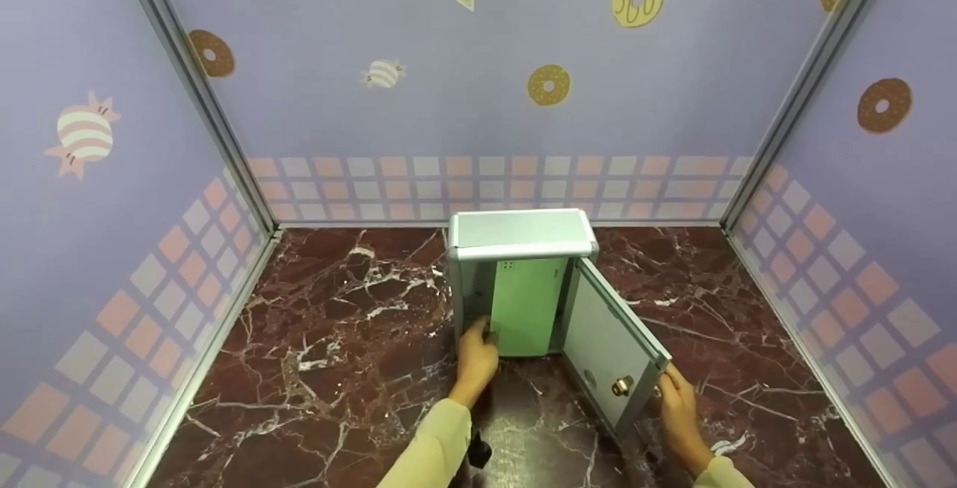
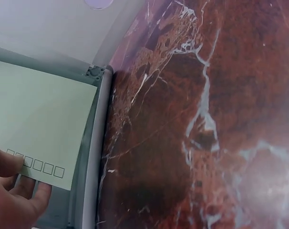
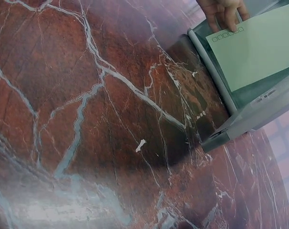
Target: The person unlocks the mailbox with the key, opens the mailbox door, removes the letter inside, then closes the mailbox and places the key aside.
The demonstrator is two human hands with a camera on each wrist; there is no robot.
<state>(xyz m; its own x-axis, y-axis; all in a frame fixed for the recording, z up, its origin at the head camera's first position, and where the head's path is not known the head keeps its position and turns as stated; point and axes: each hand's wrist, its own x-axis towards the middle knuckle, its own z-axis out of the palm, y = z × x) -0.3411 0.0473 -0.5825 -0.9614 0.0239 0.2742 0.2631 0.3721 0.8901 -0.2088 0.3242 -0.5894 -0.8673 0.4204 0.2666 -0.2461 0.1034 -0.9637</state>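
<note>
A small silver metal mailbox (image 1: 523, 230) stands upright on the marbled surface, its hinged door (image 1: 605, 338) swung out toward the right. Inside it leans a pale green envelope (image 1: 527, 301) with a row of small printed squares along one edge, plain in the left wrist view. My left hand (image 1: 477, 357) reaches into the opening and pinches the envelope by that edge, thumb on the face and fingers behind. At the door's free edge, beside its brass lock (image 1: 622, 385), my right hand (image 1: 679, 409) grips the door; the door hides part of the fingers.
Purple panels with printed sweets (image 1: 549, 84) and pink-and-grey squares enclose three sides, joined by metal corner posts (image 1: 205, 99). The dark red marbled surface (image 1: 336, 368) spreads around the mailbox. A small black object (image 1: 479, 451) shows beside the left sleeve.
</note>
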